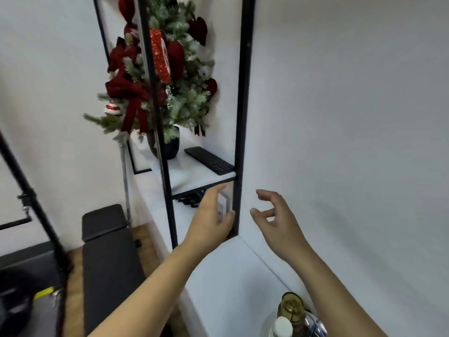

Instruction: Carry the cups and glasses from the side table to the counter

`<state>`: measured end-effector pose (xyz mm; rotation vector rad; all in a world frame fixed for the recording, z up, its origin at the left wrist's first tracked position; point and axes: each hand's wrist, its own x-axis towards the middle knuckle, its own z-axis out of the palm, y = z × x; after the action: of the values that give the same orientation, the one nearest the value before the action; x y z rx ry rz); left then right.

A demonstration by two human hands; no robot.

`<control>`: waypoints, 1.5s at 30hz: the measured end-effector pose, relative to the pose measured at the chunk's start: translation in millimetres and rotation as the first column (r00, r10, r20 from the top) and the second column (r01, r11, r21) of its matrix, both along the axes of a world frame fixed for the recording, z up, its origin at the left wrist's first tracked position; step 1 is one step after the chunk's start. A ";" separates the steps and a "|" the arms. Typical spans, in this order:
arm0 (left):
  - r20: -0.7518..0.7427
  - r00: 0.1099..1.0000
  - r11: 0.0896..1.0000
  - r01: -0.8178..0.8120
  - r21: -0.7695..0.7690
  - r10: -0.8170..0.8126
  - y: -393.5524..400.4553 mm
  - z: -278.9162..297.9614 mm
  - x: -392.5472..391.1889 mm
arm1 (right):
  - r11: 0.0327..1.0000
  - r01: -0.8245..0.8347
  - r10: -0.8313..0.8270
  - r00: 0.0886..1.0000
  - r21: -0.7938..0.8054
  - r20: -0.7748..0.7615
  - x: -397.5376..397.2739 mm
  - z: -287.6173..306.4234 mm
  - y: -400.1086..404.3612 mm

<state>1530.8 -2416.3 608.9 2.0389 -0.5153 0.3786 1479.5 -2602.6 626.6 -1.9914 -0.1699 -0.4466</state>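
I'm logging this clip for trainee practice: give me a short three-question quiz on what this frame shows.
1. True or false: the left hand is carrying a cup.
2. What lies flat on the white shelf beside the potted Christmas tree?
A) a black keyboard B) a plate C) a book
3. Fill in: the amber glass stands on the white counter below the ____ forearm.

Key
1. False: both it and the right hand are held out with loose fingers and hold nothing.
2. A, the black keyboard.
3. right
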 end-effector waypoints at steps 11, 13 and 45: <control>-0.043 0.789 0.788 -0.608 0.091 0.613 203.9 -1.2 -218.8 | 0.772 -0.634 0.635 0.772 0.042 -0.029 -92.3 -11.4 210.0; -0.050 0.710 0.711 -0.696 0.096 0.702 233.7 3.0 -273.8 | 0.693 -0.719 0.720 0.693 0.043 -0.023 -127.0 -10.0 251.2; -0.071 -0.383 -0.371 -0.918 0.137 0.921 387.8 -30.9 -1196.2 | -0.246 -0.969 0.968 -0.245 -0.022 -0.058 -976.3 -33.0 596.5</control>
<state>334.6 -2028.4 578.0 1.8851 1.7566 1.2046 503.2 -2006.0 593.6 -1.1691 -1.7354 0.7585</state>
